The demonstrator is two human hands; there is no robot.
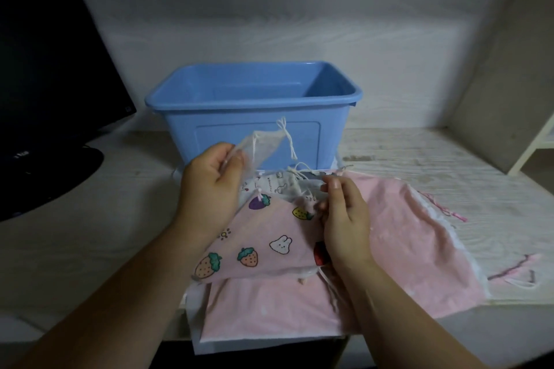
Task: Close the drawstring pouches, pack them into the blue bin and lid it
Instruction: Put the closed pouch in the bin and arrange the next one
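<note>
Pale wood-grain surface (419,159) carries a heap of pouches at its near edge: plain pink pouches (404,234) lowest, a strawberry-print pouch (263,237) on top. The right hand (344,219) curls its fingers to pinch that pouch at its corded mouth. The left hand (209,189) grips a sheer white pouch (263,144), lifted before the blue bin (239,99), which stands lidless behind the heap, only bare walls showing inside.
</note>
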